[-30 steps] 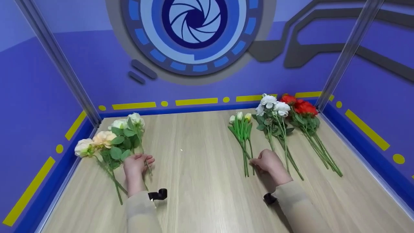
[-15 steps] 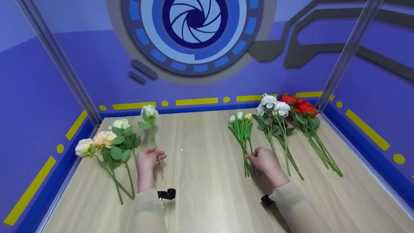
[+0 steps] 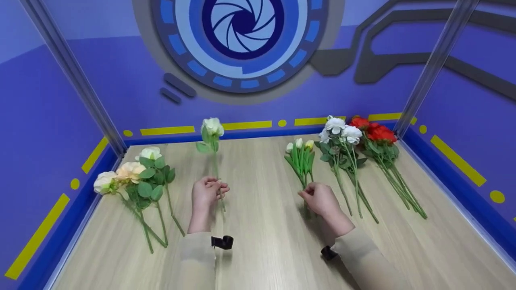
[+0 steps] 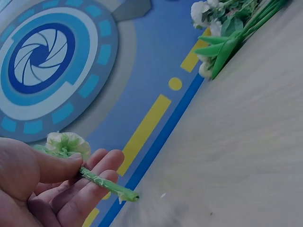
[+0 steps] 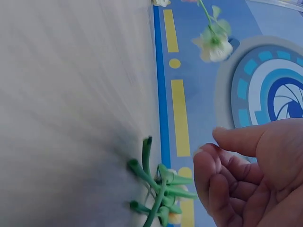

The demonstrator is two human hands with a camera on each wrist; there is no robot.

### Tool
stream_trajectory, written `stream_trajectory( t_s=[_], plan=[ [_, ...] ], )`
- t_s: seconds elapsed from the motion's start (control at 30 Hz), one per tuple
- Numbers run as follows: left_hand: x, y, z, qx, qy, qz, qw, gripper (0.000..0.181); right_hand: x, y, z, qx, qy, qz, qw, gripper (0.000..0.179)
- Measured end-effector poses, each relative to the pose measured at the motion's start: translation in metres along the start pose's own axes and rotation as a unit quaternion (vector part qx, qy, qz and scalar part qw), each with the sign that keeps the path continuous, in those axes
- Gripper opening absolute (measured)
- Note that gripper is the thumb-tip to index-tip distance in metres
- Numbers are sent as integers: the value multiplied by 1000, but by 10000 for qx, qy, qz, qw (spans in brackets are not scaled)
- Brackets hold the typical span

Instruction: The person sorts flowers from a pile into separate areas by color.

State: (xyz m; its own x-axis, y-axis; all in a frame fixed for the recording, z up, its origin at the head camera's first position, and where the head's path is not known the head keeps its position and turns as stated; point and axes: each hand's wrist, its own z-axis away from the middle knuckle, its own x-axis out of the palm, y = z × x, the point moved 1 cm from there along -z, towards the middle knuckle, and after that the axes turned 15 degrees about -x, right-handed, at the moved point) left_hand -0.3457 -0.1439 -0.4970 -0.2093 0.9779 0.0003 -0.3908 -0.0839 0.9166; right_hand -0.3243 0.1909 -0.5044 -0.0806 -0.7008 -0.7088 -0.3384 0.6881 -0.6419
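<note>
My left hand [image 3: 207,193] pinches the lower stem of a white rose [image 3: 212,128] between thumb and fingers. In the left wrist view the stem [image 4: 106,182] crosses the fingers, its cut end sticking out past them. The bloom points toward the back wall, raised above the table. My right hand [image 3: 322,199] hovers over the stems of the tulips [image 3: 300,161], hiding part of them in the head view. From the right wrist, its fingers [image 5: 208,170] look loosely curled with nothing between them and the thumb, and the tulip stems [image 5: 151,179] lie beyond the fingertips.
Cream and peach roses [image 3: 129,173] lie in a loose group on the left of the wooden table [image 3: 258,241]. White flowers [image 3: 336,127] and red flowers [image 3: 379,133] lie at the back right. Blue printed walls [image 3: 250,108] with metal corner posts enclose the table.
My left hand has drawn the white rose out of the left group, moving right and lifting it. The right hand has shifted slightly left across the tulip stems, which stay in place.
</note>
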Motion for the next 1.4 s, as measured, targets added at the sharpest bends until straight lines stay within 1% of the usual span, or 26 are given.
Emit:
stream_trajectory(
  t_s=[0.17,0.23,0.3,0.47,0.57,0.63,0.7,0.77,0.87,0.93,1.0,1.03,1.1,1.2,1.27,1.3,1.33,1.4],
  plan=[
    [20,0,5,408,-225,-19,9989,16,10,-10,1,-2,-107,-349,9993,20],
    [30,2,10,548,-322,-32,9980,18,14,-16,2,-102,-151,-495,9986,18],
    [39,2,14,641,-430,-22,9970,20,18,-24,4,-223,-231,-755,9966,16],
    [60,1,21,685,-784,100,9945,25,34,-42,5,-721,-463,-1438,9859,11],
    [72,-2,24,678,-1024,132,9923,24,45,-53,1,-1024,-547,-1682,9789,13],
    [79,-4,25,714,-1138,111,9909,23,53,-59,-3,-1112,-576,-1827,9752,15],
    [85,-7,24,738,-1206,123,9899,20,59,-63,-8,-1067,-523,-1948,9736,15],
    [91,-9,24,753,-1200,145,9898,17,64,-64,-11,-952,-419,-2053,9731,13],
    [96,-13,25,814,-1112,50,9904,14,68,-63,-13,-811,-242,-1975,9766,10],
    [97,-15,26,921,-1040,-153,9902,14,69,-62,-14,-805,-232,-1809,9799,9],
    [97,-18,27,1021,-990,-422,9889,16,70,-61,-13,-922,-291,-1555,9831,8],
    [97,-19,28,1070,-975,-560,9879,16,70,-60,-14,-989,-319,-1392,9848,8],
    [95,-19,26,1151,-960,-839,9851,17,69,-61,-14,-1024,-412,-1238,9862,7],
    [88,-17,23,1127,-968,-1286,9805,24,68,-62,-15,-1004,-503,-1129,9872,7],
    [79,-15,19,1116,-836,-1620,9769,28,67,-62,-15,-896,-565,-1220,9869,8],
    [72,-15,16,1072,-710,-1748,9762,30,67,-61,-15,-850,-594,-1241,9868,8],
    [64,-14,13,1013,-547,-1875,9755,31,67,-60,-15,-819,-625,-1232,9870,8],
    [43,-11,6,983,-80,-2180,9710,30,66,-57,-16,-730,-679,-1146,9884,9]
  ],
)
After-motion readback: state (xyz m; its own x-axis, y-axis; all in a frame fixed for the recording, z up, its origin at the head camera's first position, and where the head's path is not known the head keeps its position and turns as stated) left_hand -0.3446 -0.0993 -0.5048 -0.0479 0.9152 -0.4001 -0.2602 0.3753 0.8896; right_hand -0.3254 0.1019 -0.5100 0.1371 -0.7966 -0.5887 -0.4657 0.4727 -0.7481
